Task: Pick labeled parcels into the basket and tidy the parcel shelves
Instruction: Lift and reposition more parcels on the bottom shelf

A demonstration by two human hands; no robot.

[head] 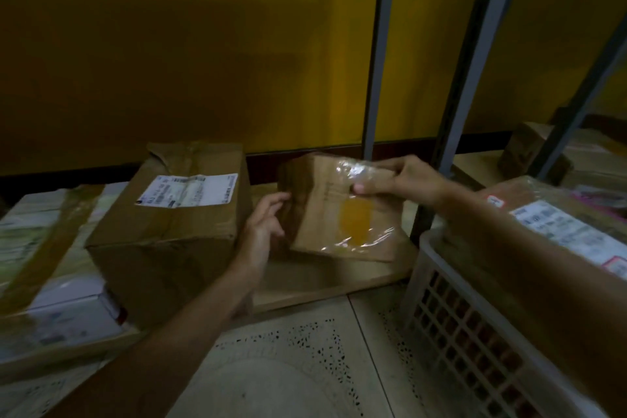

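Yellow wall and a low wooden shelf point(322, 285) fill my view. The small brown parcel point(336, 210) is upright over the shelf, just right of the large labeled box point(169, 214). My right hand point(403, 180) pinches its top right corner, while my left hand point(264, 224) lies open, fingers point(274, 198) against its left edge. Its broad face is turned toward me and looks near square, so no clear long axis. The basket point(441, 282) sits to its right, nearer my right hand, so I judge a rightward carry.
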